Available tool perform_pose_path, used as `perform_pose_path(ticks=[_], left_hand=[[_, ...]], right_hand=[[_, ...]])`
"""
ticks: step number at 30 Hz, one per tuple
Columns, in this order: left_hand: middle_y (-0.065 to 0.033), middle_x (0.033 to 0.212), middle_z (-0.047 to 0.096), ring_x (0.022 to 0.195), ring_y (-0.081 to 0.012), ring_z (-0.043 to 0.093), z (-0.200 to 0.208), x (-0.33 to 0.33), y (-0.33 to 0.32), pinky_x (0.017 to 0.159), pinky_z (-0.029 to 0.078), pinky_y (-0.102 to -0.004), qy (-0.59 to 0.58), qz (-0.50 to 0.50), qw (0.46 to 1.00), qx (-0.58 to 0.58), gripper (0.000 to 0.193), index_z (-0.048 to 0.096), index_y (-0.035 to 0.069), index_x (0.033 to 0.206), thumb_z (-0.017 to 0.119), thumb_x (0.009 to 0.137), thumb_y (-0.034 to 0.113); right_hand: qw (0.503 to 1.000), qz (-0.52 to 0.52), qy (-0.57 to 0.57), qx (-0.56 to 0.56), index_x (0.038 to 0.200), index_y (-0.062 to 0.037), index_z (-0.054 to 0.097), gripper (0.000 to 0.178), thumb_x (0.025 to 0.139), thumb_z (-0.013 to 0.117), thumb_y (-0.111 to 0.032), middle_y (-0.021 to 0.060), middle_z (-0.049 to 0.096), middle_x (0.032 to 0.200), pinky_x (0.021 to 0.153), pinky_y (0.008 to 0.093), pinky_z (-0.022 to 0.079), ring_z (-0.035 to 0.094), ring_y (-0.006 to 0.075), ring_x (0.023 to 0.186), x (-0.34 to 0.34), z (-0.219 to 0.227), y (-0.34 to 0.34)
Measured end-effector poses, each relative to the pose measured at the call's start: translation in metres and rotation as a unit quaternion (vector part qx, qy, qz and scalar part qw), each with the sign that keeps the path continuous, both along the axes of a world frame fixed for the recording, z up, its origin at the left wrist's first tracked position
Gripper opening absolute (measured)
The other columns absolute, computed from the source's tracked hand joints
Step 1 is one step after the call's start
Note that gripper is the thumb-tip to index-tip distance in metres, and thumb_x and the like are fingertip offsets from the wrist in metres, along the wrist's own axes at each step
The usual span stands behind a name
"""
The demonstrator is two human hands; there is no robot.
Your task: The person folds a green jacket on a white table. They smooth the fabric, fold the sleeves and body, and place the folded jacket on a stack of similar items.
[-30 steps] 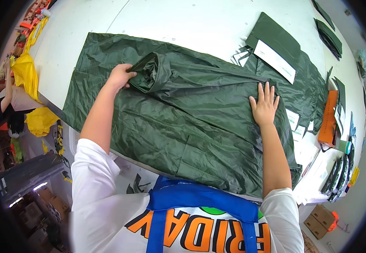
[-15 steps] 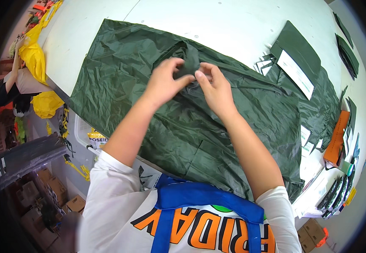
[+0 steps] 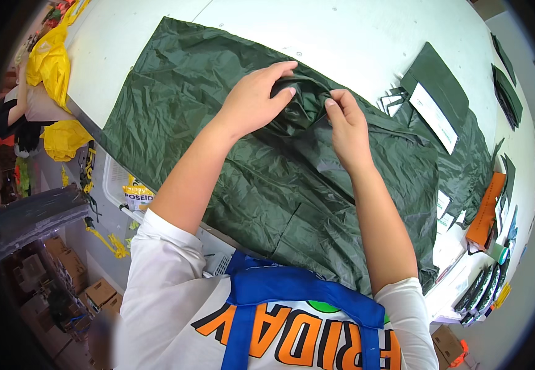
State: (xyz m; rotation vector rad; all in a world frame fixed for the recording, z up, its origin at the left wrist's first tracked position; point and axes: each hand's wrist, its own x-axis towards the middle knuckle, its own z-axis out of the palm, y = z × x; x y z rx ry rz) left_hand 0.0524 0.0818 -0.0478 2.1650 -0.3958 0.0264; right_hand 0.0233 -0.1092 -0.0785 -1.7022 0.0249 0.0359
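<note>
A large crinkled piece of dark green waterproof fabric (image 3: 175,111) lies spread over the white table. Near its far edge the cloth is raised into a loose fold with a dark hollow under it. My right hand (image 3: 348,126) pinches the rim of this fold between thumb and forefinger. At the left side of the hollow is my left hand (image 3: 258,98), thumb and fingers apart, resting on or just over the cloth. Its fingertips partly hide what lies under them.
Folded dark green pieces with a white card (image 3: 433,117) lie on the white table (image 3: 341,37) at right, near an orange strip (image 3: 485,209). At far left, another person's arm (image 3: 19,98) is by yellow fabric (image 3: 50,61). A white basket (image 3: 114,182) stands below the table's left edge.
My hands have moved apart: the right went right and now pinches the fold's rim, the left rose slightly. The fold between them has been spread wider.
</note>
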Motion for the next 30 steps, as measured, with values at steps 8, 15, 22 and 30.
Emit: perform_pose_path(ticks=[8,15,22,30], left_hand=[[0.0019,0.075,0.060,0.067,-0.0049,0.050,0.035,-0.013,-0.021,0.060,0.042,-0.0225,0.120,-0.021,0.991,-0.048,0.020,0.065,0.000,0.099,0.066,0.083,0.013],[0.0062,0.076,0.056,0.069,-0.0034,0.045,0.043,-0.013,-0.027,0.062,0.038,-0.0211,0.264,0.014,0.942,-0.208,0.020,0.066,0.000,0.088,0.064,0.089,0.020],[0.0082,0.074,0.051,0.069,-0.0023,0.040,0.051,-0.018,-0.022,0.063,0.034,-0.0194,0.266,-0.021,0.933,-0.243,0.020,0.064,0.001,0.085,0.062,0.091,0.020],[0.0086,0.072,0.049,0.067,-0.0015,0.038,0.060,-0.029,-0.023,0.059,0.032,-0.0191,0.194,-0.008,0.946,-0.258,0.017,0.064,0.000,0.088,0.063,0.091,0.017]], right_hand=[[0.964,-0.009,0.090,0.250,0.099,-0.0039,0.055,0.015,0.098,0.045,-0.016,-0.0052,0.051,0.085,0.070,0.0200,0.037,0.043,0.0031,0.077,-0.013,0.037,-0.007],[0.971,-0.012,0.067,0.229,0.096,-0.0043,0.055,0.016,0.098,0.047,-0.018,-0.0065,0.049,0.082,0.069,0.0191,0.035,0.040,0.0026,0.076,-0.020,0.056,-0.011],[0.984,-0.029,0.010,0.176,0.093,-0.0035,0.054,0.016,0.098,0.048,-0.018,-0.0073,0.044,0.077,0.065,0.0189,0.034,0.037,0.0033,0.072,-0.022,0.058,-0.010],[0.978,-0.083,-0.118,-0.147,0.096,-0.0030,0.053,0.011,0.096,0.052,-0.013,0.0077,0.053,0.071,0.060,0.0281,0.043,0.048,0.0149,0.061,-0.031,0.071,-0.005]])
